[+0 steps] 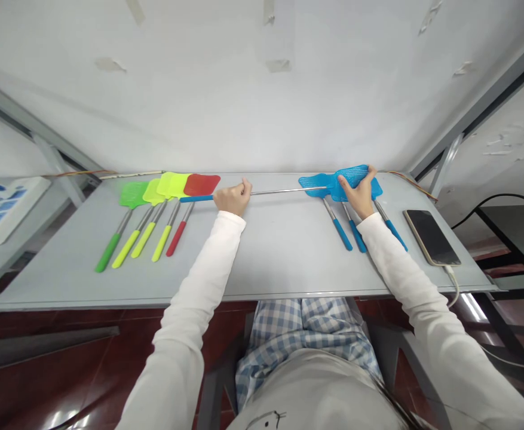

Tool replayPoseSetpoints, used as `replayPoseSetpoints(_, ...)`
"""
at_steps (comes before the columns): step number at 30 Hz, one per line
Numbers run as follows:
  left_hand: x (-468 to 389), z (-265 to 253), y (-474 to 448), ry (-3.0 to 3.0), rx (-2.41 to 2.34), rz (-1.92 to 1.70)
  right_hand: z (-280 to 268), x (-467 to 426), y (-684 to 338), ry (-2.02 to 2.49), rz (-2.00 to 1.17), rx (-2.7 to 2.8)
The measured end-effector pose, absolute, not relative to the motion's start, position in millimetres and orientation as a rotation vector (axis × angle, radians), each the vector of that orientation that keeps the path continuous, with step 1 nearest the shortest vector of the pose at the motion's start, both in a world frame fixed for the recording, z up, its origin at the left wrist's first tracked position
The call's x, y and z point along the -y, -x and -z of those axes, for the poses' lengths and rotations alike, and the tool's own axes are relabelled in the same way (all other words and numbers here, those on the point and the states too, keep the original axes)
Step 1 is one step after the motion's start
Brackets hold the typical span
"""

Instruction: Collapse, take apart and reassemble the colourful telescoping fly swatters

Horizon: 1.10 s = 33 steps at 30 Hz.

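A blue fly swatter with its metal rod (288,191) drawn out long lies crosswise between my hands. My left hand (233,198) is closed round it where the blue handle (196,199) meets the rod. At the other end, my right hand (359,194) grips the swatter's blue mesh head, thumb on top. Beneath and around that hand are three more blue swatters with short rods, their handles (342,235) pointing toward me; their heads partly overlap. To the left lie a green swatter (132,194), several yellow swatters (172,185) and a red swatter (202,185), fanned in a row.
All this rests on a grey table (270,257) against a white wall. A phone (432,237) with a white charging cable (453,280) lies at the right. A white and blue panel (8,209) stands beyond the left side, and metal frame posts rise at both ends.
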State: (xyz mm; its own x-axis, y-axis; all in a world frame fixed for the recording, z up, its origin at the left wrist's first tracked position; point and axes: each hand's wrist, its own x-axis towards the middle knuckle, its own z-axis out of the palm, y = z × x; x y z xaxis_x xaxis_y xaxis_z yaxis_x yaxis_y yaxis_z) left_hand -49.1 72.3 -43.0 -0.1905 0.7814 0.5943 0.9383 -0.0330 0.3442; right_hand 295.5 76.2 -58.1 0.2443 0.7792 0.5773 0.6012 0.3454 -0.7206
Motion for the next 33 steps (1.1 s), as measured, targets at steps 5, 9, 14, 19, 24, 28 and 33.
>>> replayPoseSetpoints(5, -64.5, 48.3, 22.6, 1.979, 2.018, 0.981, 59.1, -60.6, -255.7, 1.328, -0.254, 1.49)
replayPoseSetpoints(9, -59.4, 47.6, 11.6, 2.029, 2.043, 0.96, 56.6, -55.7, -245.3, 1.318, -0.231, 1.516)
replayPoseSetpoints(14, -60.8, 36.6, 22.2, 2.307, 1.839, 0.857, 47.8, -70.9, -280.3, 1.27, -0.247, 1.546)
replayPoseSetpoints(19, -69.0, 32.6, 54.9, 2.55, 1.639, 0.682, 50.6, -86.4, -333.4, 1.289, -0.276, 1.335)
replayPoseSetpoints(24, -72.8, 37.2, 68.2, 2.574, 1.747, 0.645, 64.1, -93.4, -356.6, 1.286, -0.36, 1.282)
replayPoseSetpoints(28, -72.4, 36.6, 63.5, 2.615, 1.72, 0.652, 67.5, -92.8, -353.3, 1.337, -0.306, 1.294)
replayPoseSetpoints(33, -64.6, 34.6, 45.6, 2.676, 1.706, 0.643, 64.1, -88.3, -331.0, 1.324, -0.376, 1.341)
